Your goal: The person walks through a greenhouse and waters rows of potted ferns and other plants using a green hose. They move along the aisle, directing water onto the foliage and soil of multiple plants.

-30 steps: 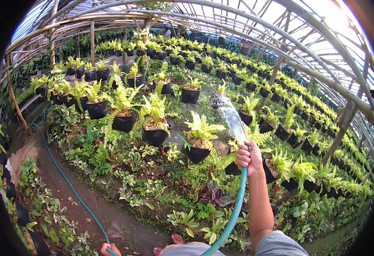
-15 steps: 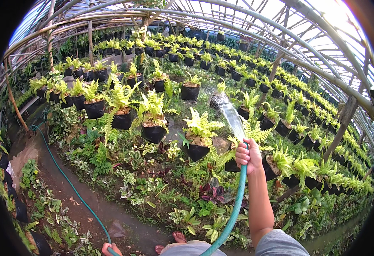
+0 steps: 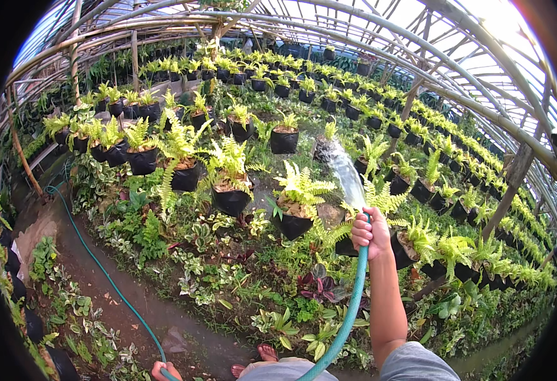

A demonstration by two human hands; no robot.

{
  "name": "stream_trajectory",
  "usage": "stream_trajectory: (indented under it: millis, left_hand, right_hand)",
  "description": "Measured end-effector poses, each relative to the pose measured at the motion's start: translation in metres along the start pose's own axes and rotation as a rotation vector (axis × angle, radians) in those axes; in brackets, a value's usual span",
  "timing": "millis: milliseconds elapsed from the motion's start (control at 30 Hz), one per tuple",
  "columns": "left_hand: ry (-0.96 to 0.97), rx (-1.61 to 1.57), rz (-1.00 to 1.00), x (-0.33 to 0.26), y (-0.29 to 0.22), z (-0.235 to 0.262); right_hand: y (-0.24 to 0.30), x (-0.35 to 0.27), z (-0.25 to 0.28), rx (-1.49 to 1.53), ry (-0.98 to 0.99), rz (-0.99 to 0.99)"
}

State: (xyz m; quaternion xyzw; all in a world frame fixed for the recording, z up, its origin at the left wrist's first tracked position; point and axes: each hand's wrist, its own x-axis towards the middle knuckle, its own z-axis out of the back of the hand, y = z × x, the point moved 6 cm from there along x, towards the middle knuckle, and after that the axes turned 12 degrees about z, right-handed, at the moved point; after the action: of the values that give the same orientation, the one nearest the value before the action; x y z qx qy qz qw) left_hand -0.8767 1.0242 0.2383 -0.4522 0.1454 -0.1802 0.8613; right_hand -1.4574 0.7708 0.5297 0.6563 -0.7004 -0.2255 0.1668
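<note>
Near its spouting end, a green-blue garden hose (image 3: 349,311) is gripped by my right hand (image 3: 370,233), whose arm is stretched forward. A wide stream of water (image 3: 348,174) leaves the hose and arcs away toward a potted fern (image 3: 326,141) farther off. At the lower edge my left hand (image 3: 166,370) is closed round another length of the hose, only partly in view. Just left of the right hand hangs a bright green fern (image 3: 302,190) in a black bag pot (image 3: 291,226).
Rows of ferns in black pots (image 3: 231,202) hang across the greenhouse. Low variegated plants (image 3: 196,273) cover the bed. On the left, the hose trails along a muddy path (image 3: 126,279). A leaning wooden post (image 3: 513,181) stands right, under bamboo roof poles (image 3: 380,25).
The water stream has changed shape slightly and spreads a little wider. Several hanging pots left of centre have swayed slightly. Both hands stay where they were.
</note>
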Motion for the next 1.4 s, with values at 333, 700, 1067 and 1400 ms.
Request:
stream_trajectory:
  millis: [333,700,1067,1400]
  left_hand:
    - [-0.025,-0.050,-0.170,0.001,-0.003,0.001]
    - [-0.012,-0.073,-0.151,-0.002,-0.004,0.004]
    - [-0.003,-0.096,-0.145,-0.001,0.007,0.005]
    - [-0.016,-0.034,-0.133,-0.003,0.000,0.007]
  right_hand:
    - [-0.002,0.000,-0.001,-0.010,-0.030,0.000]
    - [-0.002,-0.002,-0.004,-0.011,-0.026,0.008]
    - [-0.004,-0.004,-0.004,0.046,0.034,-0.017]
    - [-0.002,-0.006,-0.001,0.031,0.035,-0.017]
